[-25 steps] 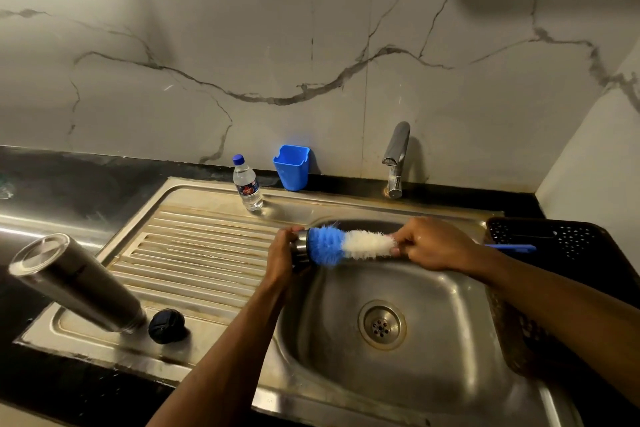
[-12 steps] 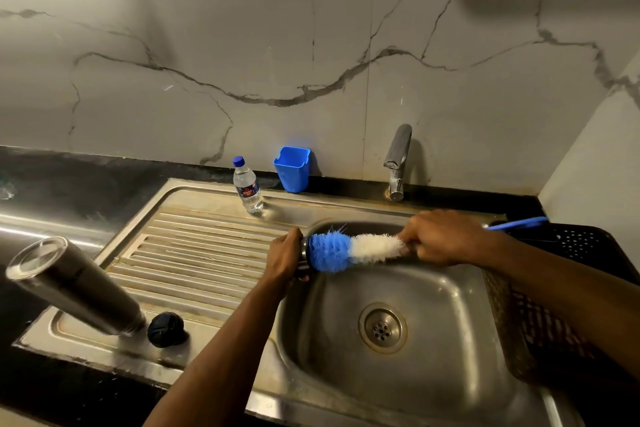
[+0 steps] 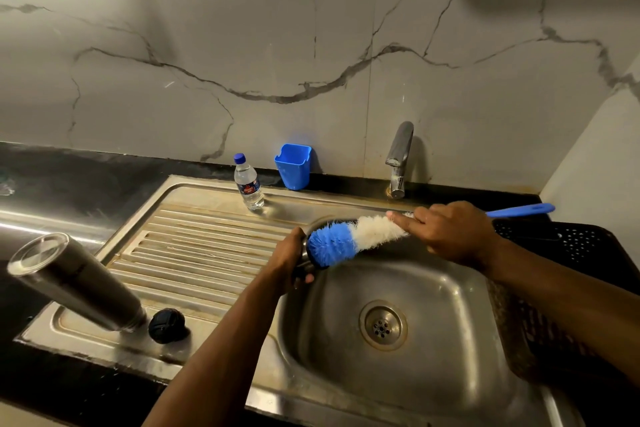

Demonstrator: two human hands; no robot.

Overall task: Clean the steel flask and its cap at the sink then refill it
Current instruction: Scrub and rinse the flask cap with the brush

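Over the sink (image 3: 450, 305), the right hand (image 3: 453, 236) has tilted the brush (image 3: 349, 241) handle higher, fingers curled round it with the forefinger straight, against the cap (image 3: 304, 258) gripped by the left hand (image 3: 287, 260). Scrubbing likely continues; the flask (image 3: 72, 282) waits on the drainboard (image 3: 207, 246), far left.

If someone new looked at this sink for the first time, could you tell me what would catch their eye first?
Probably the blue-and-white bottle brush held over the sink basin, its blue tip against the small steel cap in the left hand, while the right hand grips its handle. Next, the steel flask standing upside down on the draining board, a black knob beside it.
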